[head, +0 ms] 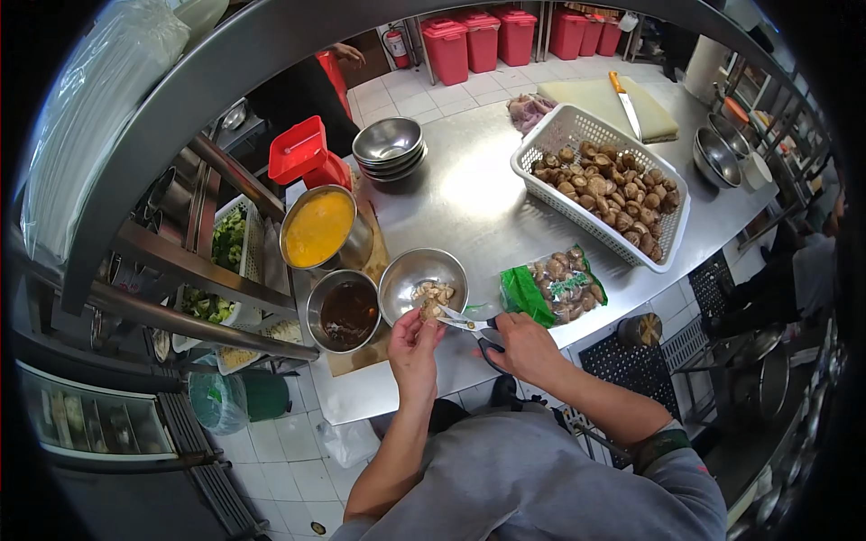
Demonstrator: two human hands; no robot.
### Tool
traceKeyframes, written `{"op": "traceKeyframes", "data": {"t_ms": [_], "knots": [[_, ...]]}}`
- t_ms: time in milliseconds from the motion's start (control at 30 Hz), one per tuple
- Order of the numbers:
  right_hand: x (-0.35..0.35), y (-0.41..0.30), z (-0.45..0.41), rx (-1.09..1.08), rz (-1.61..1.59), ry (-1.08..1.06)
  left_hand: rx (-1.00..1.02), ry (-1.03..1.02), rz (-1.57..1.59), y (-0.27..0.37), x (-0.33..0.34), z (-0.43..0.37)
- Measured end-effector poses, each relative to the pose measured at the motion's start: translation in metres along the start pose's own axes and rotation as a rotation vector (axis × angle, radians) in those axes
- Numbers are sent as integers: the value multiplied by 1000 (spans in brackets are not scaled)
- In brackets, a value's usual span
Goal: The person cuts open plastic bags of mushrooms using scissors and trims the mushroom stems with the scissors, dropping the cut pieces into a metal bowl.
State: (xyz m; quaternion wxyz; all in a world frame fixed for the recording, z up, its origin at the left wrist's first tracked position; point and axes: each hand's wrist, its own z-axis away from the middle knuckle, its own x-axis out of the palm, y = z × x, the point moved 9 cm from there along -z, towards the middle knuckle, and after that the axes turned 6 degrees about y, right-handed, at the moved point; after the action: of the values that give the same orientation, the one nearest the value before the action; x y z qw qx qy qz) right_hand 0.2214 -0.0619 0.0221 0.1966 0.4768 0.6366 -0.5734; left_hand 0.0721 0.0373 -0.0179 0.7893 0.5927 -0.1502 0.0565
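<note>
Between the fingers of my left hand (414,348) is a brown mushroom (431,310), over the near rim of a steel bowl (399,274). My right hand (529,346) grips kitchen scissors (473,326) with dark handles; their blades reach to the mushroom. Pale cut mushroom pieces (436,292) lie in the bowl. Right of the bowl rests a green and clear plastic bag of mushrooms (558,285). Farther back, a white perforated plastic basket (588,233) holds many brown mushrooms (609,186).
Left of the bowl stand a pot of yellow liquid (319,230) and a bowl of dark brown liquid (348,315). Stacked steel bowls (388,138) and a red plastic container (298,147) are behind. A knife (626,105) lies on a cutting board (653,111). Another person's hand (348,54) shows beyond.
</note>
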Motion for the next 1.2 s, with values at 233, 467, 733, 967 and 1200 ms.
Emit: {"op": "traceKeyframes", "data": {"t_ms": [233,467,733,967,1200], "knots": [[23,0,-3,42,29,-102,-22,-26,35,-5,-10,-13],[47,6,-6,129,-110,-239,-91,-6,-26,-15,-28,-29],[84,21,19,623,-935,-776,-85,-28,-14,-1,-35,-40],[47,7,16,438,-743,-677,-56,-77,-47,16,-1,-22],[34,31,27,440,-728,-597,-41,-156,-87,17,33,-5]]}}
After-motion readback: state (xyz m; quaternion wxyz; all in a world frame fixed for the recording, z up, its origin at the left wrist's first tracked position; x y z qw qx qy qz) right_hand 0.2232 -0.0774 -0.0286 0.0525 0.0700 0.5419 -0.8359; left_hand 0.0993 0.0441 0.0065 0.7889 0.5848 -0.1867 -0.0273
